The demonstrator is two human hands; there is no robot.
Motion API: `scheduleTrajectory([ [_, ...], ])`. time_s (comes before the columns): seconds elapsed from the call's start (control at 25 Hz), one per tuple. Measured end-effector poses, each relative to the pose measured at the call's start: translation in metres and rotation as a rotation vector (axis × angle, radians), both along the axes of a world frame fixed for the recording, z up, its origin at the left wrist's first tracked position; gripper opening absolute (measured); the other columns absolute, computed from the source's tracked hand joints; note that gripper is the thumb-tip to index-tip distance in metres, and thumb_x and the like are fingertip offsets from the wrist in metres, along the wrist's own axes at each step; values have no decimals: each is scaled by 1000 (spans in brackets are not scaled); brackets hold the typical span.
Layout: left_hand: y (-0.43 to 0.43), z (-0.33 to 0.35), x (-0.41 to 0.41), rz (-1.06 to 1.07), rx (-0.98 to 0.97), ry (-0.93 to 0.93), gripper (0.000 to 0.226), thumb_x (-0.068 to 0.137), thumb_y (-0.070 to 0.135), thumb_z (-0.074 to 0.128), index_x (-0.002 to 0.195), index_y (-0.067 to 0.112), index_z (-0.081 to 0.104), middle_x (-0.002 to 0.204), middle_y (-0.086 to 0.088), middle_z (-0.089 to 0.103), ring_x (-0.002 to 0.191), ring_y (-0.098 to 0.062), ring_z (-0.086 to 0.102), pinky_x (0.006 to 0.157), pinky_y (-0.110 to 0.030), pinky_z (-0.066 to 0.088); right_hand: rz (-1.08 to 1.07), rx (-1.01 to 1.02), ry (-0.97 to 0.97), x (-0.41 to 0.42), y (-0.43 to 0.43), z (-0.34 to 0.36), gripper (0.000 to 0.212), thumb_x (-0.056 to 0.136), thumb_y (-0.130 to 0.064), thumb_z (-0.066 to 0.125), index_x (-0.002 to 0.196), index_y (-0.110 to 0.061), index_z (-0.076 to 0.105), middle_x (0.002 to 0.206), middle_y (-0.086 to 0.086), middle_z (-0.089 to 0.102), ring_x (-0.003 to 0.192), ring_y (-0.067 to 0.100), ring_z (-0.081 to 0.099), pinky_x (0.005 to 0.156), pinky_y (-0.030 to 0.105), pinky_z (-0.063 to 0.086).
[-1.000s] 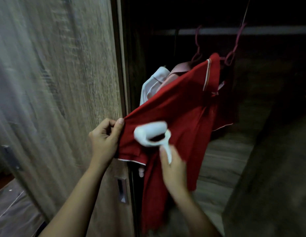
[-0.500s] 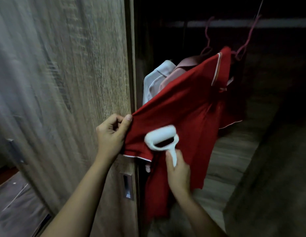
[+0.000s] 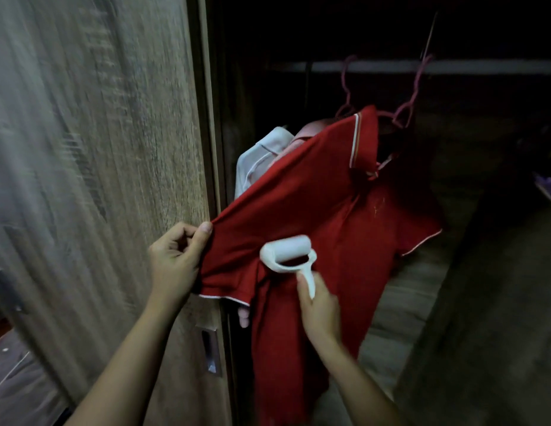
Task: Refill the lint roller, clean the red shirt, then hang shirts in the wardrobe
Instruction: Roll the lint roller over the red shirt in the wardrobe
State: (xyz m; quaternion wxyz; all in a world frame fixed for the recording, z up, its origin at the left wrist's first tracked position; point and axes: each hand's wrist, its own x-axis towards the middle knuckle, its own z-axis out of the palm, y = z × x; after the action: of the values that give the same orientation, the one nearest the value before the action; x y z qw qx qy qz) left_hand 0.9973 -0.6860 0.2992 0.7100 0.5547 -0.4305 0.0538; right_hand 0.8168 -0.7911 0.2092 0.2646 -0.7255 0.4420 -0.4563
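The red shirt (image 3: pixel 314 210) hangs inside the open wardrobe (image 3: pixel 421 287), right of centre, on a pink hanger (image 3: pixel 414 87) hooked over the rail (image 3: pixel 452 67) at the far top. Its collar, edged with a white stripe, sits high, and the body drops toward the near bottom edge.

The left hand (image 3: pixel 175 262) pinches the shirt's left sleeve (image 3: pixel 234 269) between thumb and curled fingers. The cloth from shoulder to sleeve is stretched taut toward the door (image 3: pixel 98 179), and the hand lies just in front of the door's edge.

The right hand (image 3: pixel 318 305), somewhat blurred, is closed around the handle of the white lint roller (image 3: pixel 288 252). The roller head lies against the red cloth just right of the sleeve seam, tilted with its right end higher.

Behind the red shirt, to the left, 2 more shirts hang: a white shirt (image 3: pixel 261 155) nearest the door and a pink shirt (image 3: pixel 308 135) between it and the red collar. A 2nd pink hanger (image 3: pixel 348 87) rises above them toward the rail.

The door fills the left half, wood-grained, with a recessed metal pull (image 3: pixel 211 353) low on its right edge. The wardrobe's far right side is too dark to make out.
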Motion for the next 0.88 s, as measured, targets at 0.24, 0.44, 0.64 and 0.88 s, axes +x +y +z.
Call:
scheduleTrajectory([
  [0.24, -2, -6, -2, 50, 0, 16, 32, 87, 26, 61, 61, 9, 52, 59, -11, 44, 53, -6, 35, 47, -18, 29, -188, -97, -331, -17, -55, 86, 24, 95, -29, 46, 96, -9, 59, 74, 10, 62, 75, 36, 61, 55, 29, 24],
  [0.44, -3, -11, -2, 48, -12, 50, 36, 82, 42, 59, 61, 13, 53, 59, -13, 45, 54, -9, 37, 48, -21, 31, 79, 277, 38, -18, -6, -49, 29, 94, -38, 45, 101, -15, 61, 95, 13, 71, 93, 32, 66, 70, 35, 47],
  [0.64, -4, -10, 1, 55, 10, 57, 31, 81, 46, 59, 59, 25, 55, 61, -10, 47, 56, -9, 38, 49, -22, 31, -54, 73, -152, -32, -44, 39, 28, 96, -31, 44, 85, -10, 58, 72, 11, 60, 68, 27, 57, 55, 30, 24],
  [0.88, -3, -12, -4, 87, -6, 106, 30, 82, 45, 60, 58, 27, 57, 61, -10, 46, 56, -10, 38, 50, -23, 32, -126, 58, -335, -25, -66, 42, 33, 97, -29, 42, 91, -1, 59, 74, 13, 59, 71, 27, 56, 58, 28, 26],
])
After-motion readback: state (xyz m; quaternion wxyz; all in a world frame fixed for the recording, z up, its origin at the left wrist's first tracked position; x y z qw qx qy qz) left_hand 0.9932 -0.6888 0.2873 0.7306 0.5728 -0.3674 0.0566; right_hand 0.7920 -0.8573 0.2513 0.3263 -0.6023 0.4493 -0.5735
